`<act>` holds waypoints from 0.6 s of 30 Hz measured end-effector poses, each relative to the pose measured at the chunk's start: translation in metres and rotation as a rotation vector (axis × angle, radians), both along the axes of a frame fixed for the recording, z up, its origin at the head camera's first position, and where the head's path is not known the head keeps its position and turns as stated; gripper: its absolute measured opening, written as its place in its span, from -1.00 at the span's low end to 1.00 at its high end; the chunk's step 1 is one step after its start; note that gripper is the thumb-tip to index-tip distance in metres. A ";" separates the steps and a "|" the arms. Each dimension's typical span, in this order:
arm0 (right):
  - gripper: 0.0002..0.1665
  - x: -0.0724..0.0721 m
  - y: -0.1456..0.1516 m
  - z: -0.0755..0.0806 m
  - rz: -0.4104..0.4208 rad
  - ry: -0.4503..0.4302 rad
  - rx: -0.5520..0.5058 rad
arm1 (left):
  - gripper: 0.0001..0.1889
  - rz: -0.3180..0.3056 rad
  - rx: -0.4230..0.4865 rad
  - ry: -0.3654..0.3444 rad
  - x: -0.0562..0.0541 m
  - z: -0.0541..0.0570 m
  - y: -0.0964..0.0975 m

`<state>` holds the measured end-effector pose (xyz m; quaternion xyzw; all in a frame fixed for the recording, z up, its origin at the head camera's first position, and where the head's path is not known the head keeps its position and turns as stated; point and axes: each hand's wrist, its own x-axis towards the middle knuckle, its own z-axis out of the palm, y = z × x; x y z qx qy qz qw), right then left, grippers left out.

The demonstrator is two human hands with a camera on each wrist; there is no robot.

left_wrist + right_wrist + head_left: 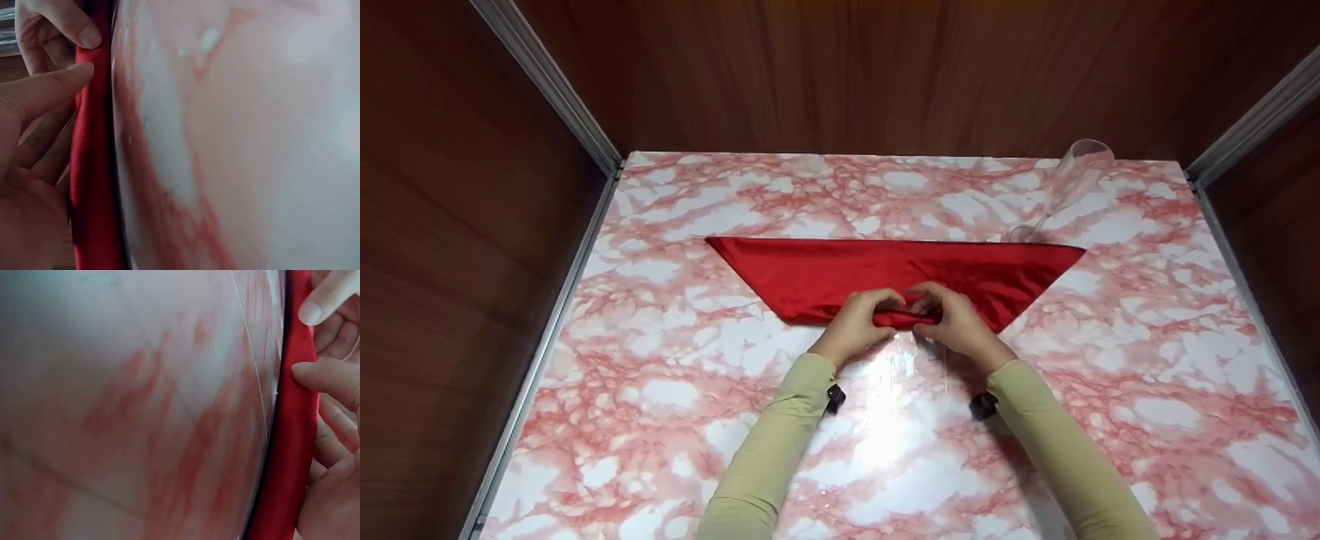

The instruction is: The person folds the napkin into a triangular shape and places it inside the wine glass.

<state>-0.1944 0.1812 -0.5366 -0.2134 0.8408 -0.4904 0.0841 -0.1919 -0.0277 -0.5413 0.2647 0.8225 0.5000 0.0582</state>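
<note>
A shiny red cloth napkin (825,270) lies on the table, its long straight edge at the back and its near edge folded or rolled into a narrow band. Side by side at the middle of that band, both hands pinch it between thumbs and curled fingers: the left hand (859,319) and the right hand (956,322). In the left wrist view, the left thumb presses on the red band (93,169), with the right hand's fingertips just beyond. From the right wrist view, the right thumb rests on the same band (292,422). Fingers behind the cloth are partly hidden.
Behind the napkin's right end, a clear stemmed glass (1076,176) is on the table, its base (1024,234) close to the cloth. Dark wood panels (840,75) enclose the back and sides of the red-and-white marbled table (675,435).
</note>
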 end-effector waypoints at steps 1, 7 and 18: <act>-0.41 0.000 0.000 0.001 -0.003 -0.004 -0.003 | -0.56 0.007 -0.010 -0.004 0.000 -0.001 0.000; -0.45 0.010 -0.003 0.023 0.013 -0.031 -0.029 | -0.57 0.026 -0.020 -0.033 0.000 -0.001 -0.002; -0.50 0.016 -0.003 0.040 0.038 -0.068 -0.042 | -0.62 0.007 -0.043 -0.045 0.000 0.003 -0.002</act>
